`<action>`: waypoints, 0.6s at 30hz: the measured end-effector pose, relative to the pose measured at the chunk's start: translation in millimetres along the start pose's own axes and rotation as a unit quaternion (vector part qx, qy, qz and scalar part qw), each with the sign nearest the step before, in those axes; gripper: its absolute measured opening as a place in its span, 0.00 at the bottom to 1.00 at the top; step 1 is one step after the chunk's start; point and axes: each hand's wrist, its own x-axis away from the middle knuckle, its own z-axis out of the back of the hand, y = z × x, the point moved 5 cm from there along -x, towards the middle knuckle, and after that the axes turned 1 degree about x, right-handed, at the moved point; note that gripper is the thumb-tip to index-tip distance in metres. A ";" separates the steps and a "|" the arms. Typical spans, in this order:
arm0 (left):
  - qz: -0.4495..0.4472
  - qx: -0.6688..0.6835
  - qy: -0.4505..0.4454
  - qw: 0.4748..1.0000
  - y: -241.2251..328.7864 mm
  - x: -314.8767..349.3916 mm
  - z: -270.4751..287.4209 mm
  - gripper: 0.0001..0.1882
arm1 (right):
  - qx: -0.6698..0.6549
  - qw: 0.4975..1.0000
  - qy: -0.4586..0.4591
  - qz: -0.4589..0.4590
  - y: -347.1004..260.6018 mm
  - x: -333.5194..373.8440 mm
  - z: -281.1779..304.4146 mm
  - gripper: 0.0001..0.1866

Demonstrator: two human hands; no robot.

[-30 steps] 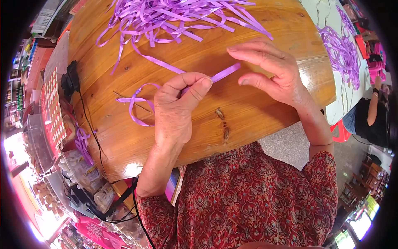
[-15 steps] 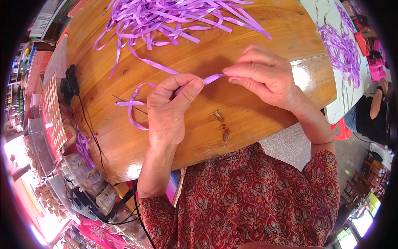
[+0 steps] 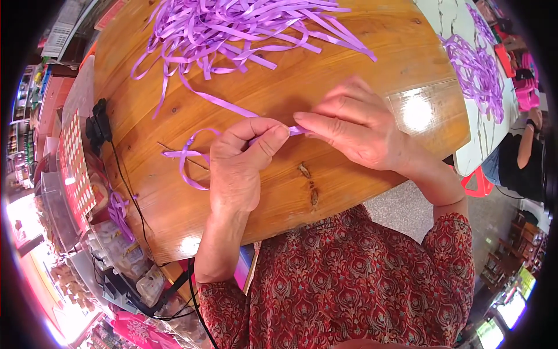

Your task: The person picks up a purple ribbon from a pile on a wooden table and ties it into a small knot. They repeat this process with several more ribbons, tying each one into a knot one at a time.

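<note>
My left hand [image 3: 235, 168] is closed, thumb and forefinger pinching a thin purple plastic ribbon strip [image 3: 218, 103] just above the round wooden table [image 3: 349, 192], and my right hand [image 3: 354, 131] nips the same strip where the two hands meet, its other fingers loosely extended. To fold cleanly, I judge both pinches should stay close and the strip flat (no twist). The loose looped end [image 3: 186, 160] lies on the table left of my left hand, the heap of purple ribbon strips [image 3: 244, 29] farther off.

Round wooden table [image 3: 349, 64], glossy, knotted grain – heap of purple ribbon strips [image 3: 232, 29] on top, one looped strip [image 3: 189, 157], black cable [image 3: 125, 180]
</note>
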 end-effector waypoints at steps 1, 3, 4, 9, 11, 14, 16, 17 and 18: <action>-0.002 0.001 -0.006 1.000 0.6 -0.3 -0.2 0.07 | 0.000 1.000 0.000 0.000 -0.5 -0.5 1.5 0.21; -0.003 0.003 -0.010 1.000 1.5 0.4 -1.5 0.07 | -0.013 1.000 0.006 -0.020 -1.0 -2.5 5.3 0.18; -0.023 -0.018 -0.008 1.000 4.1 0.7 -4.5 0.06 | -0.014 1.000 0.005 -0.020 -1.2 -2.7 5.3 0.18; -0.075 -0.092 0.014 0.993 9.9 2.1 -4.3 0.04 | -0.132 0.984 -0.019 -0.117 1.3 -3.0 -0.6 0.14; -0.123 -0.159 0.010 0.980 14.2 2.1 -5.2 0.02 | -0.172 0.972 -0.032 -0.157 4.0 -1.7 -1.8 0.12; -0.133 -0.176 -0.003 0.975 17.9 3.9 -9.1 0.01 | -0.233 0.944 -0.062 -0.226 11.5 -1.4 -5.0 0.10; -0.141 -0.191 -0.008 0.971 18.7 4.1 -10.1 0.01 | -0.255 0.929 -0.079 -0.255 16.4 -0.6 -8.8 0.08; -0.149 -0.204 -0.015 0.967 19.1 4.1 -11.4 0.01 | -0.272 0.926 -0.086 -0.249 17.0 0.1 -10.9 0.08; -0.148 -0.204 -0.016 0.967 19.4 4.0 -11.2 0.01 | -0.288 0.922 -0.092 -0.243 17.1 0.6 -12.3 0.07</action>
